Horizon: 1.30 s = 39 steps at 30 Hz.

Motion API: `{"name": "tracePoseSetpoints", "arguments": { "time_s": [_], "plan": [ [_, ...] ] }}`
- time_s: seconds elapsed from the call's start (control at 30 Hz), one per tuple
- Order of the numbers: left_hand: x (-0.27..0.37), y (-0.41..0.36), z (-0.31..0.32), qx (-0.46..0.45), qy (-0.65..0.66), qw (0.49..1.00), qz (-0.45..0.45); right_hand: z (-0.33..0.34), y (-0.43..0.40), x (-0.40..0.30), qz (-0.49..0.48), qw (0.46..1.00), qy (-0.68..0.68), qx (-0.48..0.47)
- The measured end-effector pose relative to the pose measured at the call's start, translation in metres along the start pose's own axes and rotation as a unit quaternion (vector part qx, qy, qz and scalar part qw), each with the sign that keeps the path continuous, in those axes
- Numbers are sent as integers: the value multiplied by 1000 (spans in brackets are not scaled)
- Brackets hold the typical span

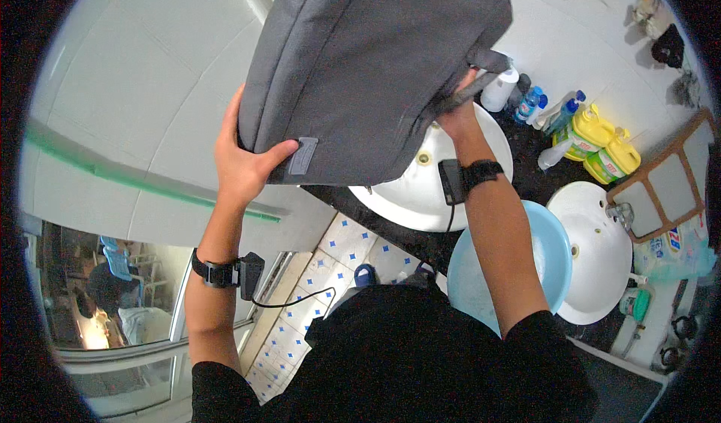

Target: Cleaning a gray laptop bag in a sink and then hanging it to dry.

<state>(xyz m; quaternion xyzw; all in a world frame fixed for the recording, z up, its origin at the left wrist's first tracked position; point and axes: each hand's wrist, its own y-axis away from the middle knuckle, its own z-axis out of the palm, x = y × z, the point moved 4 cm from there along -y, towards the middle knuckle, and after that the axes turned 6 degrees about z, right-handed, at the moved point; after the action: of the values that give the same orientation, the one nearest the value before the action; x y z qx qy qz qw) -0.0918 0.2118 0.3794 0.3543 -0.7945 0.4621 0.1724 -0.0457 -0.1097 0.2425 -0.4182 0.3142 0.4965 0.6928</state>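
Note:
A dark grey fabric bag (372,79), apparently a backpack or laptop bag, is held up before me and partly above a white sink (394,206). My left hand (242,161) grips its lower left edge, the thumb lying beside a small grey label patch (303,156). On the other side my right hand (459,110) holds the bag near its fabric strap (476,87); most of those fingers are hidden behind the strap and the bag. The bag's top runs out of the picture.
A light blue basin (470,271) stands between the first sink and a second white sink (588,282). Yellow detergent jugs (583,133), a blue-capped bottle (528,104) and a white cylindrical container (499,89) line the dark counter (521,152). A brown-framed rack (670,180) leans at right.

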Motion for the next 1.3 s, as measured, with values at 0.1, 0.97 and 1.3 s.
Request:
{"name": "tracePoseSetpoints", "arguments": {
  "time_s": [0.1, 0.97, 1.3],
  "plan": [
    [2, -7, 0, 6, -1, 1000, 8, 18, 1, -22, 87, 954, -285, 26],
    [2, -54, 24, 98, 7, 995, -14, -7, -41, -124, -130, 917, 289, 240],
    [13, -45, 33, 133, -30, 990, 25, 7, -33, -124, -179, 835, 348, 387]
  ]
}}
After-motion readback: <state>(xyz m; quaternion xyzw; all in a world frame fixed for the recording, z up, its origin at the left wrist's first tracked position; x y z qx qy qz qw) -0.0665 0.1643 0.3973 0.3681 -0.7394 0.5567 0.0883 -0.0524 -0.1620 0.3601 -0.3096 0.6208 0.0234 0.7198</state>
